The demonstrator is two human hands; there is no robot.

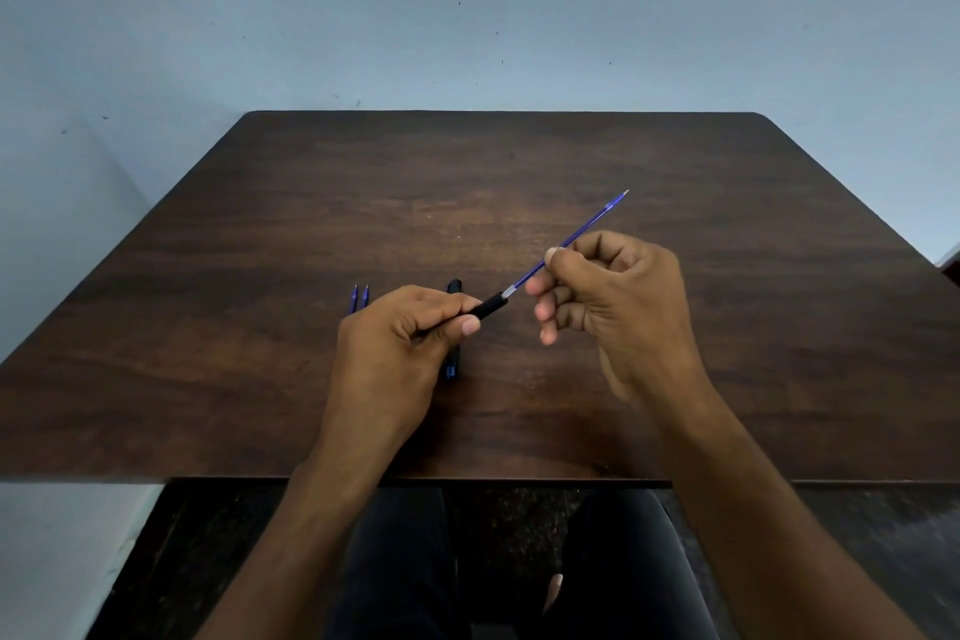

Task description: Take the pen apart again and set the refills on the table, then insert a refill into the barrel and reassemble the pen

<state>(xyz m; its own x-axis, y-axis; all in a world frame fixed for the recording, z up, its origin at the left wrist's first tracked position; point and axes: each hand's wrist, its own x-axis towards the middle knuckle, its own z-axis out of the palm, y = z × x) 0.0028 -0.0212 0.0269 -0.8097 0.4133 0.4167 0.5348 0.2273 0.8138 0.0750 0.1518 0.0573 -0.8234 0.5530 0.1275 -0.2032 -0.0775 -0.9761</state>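
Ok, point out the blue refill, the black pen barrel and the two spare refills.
blue refill (589, 224), head view, bare shaft past the right hand.
black pen barrel (491, 308), head view, grip end beyond the left thumb.
two spare refills (360, 297), head view, between their tips.

Dark wooden table (519, 172) — pale blue wall (467, 5), perhaps speckled.

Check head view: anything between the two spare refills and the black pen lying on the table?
Yes: the left hand, gripping the pen barrel, covers the stretch between the spare refills and the black pen.
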